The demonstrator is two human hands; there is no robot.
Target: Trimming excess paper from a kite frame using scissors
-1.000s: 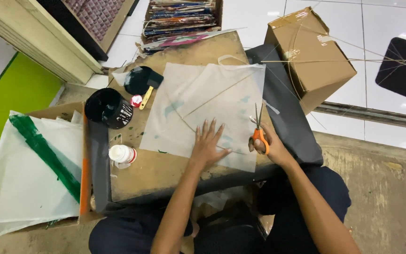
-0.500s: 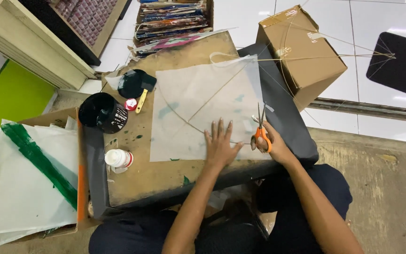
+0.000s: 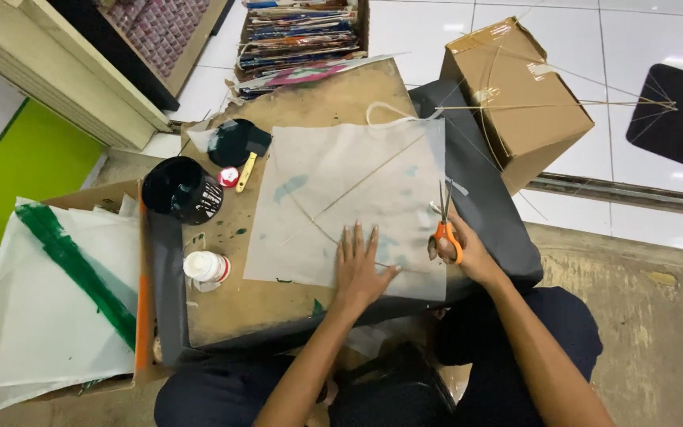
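Both hands on paper sheet [image 3: 349,198]: left hand [image 3: 360,267] flat (fingers spread), right hand [image 3: 462,251] gripping scissors [image 3: 445,225].

Bright, even light is falling from overhead, glaring off the white floor tiles [image 3: 563,32] at the top. Soft shadows are pooling under the work board [image 3: 278,316] and around the person's lap. Edges are bowing slightly; everything is staying fairly sharp, without motion blur.

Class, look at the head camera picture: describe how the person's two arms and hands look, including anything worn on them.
Both forearms are bare, with no sleeves in view. The left hand shows no ring, watch or glove, and its fingernails look short. The right hand is likewise ungloved, with no watch or bracelet at the wrist. Dark trousers cover the legs below the arms.
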